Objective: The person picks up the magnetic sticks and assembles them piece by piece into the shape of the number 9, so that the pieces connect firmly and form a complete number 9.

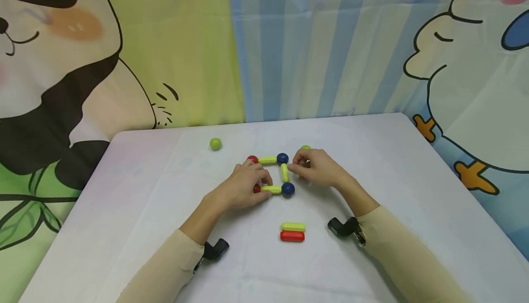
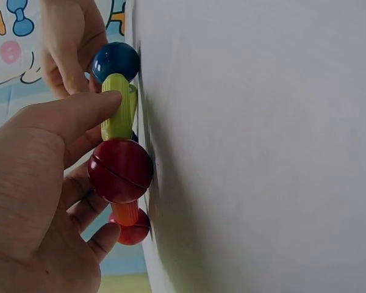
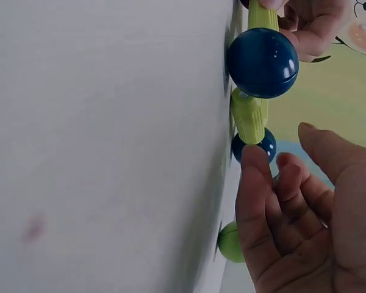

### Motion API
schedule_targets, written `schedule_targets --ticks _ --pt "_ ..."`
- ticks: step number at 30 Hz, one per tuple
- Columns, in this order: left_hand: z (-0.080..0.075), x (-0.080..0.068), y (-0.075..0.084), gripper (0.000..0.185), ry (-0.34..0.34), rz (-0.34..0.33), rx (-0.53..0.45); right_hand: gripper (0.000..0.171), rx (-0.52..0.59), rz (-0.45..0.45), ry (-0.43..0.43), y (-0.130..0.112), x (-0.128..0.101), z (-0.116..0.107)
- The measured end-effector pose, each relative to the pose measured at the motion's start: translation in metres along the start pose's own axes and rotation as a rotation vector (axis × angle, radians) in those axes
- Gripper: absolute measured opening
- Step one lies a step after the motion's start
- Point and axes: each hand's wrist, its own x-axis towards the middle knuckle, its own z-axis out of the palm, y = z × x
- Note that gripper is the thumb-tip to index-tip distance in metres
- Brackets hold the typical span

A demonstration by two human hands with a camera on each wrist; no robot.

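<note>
Rod-and-ball square point(image 1: 272, 173) nearly closed on counter point(image 1: 372, 156): left hand point(image 1: 244, 186) pinching near yellow rod point(image 1: 271, 188); right hand point(image 1: 316, 167) fingertips pressed to side rod point(image 1: 284, 172). Loose green ball point(image 1: 215, 143), two spare rods point(image 1: 293, 231) left unused.

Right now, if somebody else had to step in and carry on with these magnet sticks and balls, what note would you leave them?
Left hand: fingers pinch the near yellow-green stick beside a red ball.
Right hand: fingers touch the right-side stick; whether they grip it is unclear.
Done: a square frame lies flat on the white table, two blue balls at its right corners, red ones at its left; an orange stick joins the red balls.
Left: spare yellow-green stick and red stick nearer you, loose green ball far left, another green ball behind the right hand.
</note>
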Motion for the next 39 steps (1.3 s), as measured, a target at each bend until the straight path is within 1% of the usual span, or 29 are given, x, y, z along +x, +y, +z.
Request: schedule_targets --ticks 3,7,13,16,18,22,26,29,32,36,39 --pt "-0.001 -0.004 -0.001 0.018 0.000 -0.017 -0.005 0.023 -0.064 0.045 0.020 -0.003 0.009 0.004" --pt "-0.002 -0.007 -0.002 0.018 0.015 -0.026 -0.010 0.030 -0.107 0.111 -0.005 -0.008 0.018 0.007" --pt "0.001 -0.006 -0.002 0.019 0.023 -0.013 -0.032 0.035 -0.089 0.177 -0.022 -0.011 0.025 0.010" --pt "0.003 -0.004 0.000 0.020 0.019 -0.008 -0.018 0.038 -0.071 0.200 -0.034 -0.011 0.028 0.013" --pt "0.005 -0.002 0.002 0.022 0.018 0.005 0.000 0.041 -0.081 0.218 -0.036 -0.011 0.029 0.014" --pt "0.006 0.007 0.010 0.026 0.009 0.028 0.050 0.043 -0.111 0.242 -0.033 -0.011 0.032 0.014" --pt "0.008 0.015 0.017 0.029 -0.015 0.017 0.091 0.043 -0.108 0.260 -0.025 -0.011 0.036 0.015" --pt "0.009 0.017 0.018 0.033 -0.025 0.004 0.102 0.042 -0.093 0.258 -0.016 -0.012 0.037 0.017" --pt "0.009 0.019 0.018 0.034 -0.019 0.002 0.107 0.042 -0.092 0.261 -0.010 -0.013 0.037 0.017" --pt "0.008 0.020 0.018 0.030 -0.006 0.021 0.113 0.040 -0.088 0.282 -0.001 -0.015 0.035 0.017" --pt "0.008 0.022 0.018 0.027 0.001 0.022 0.121 0.040 -0.068 0.290 0.002 -0.016 0.033 0.016"
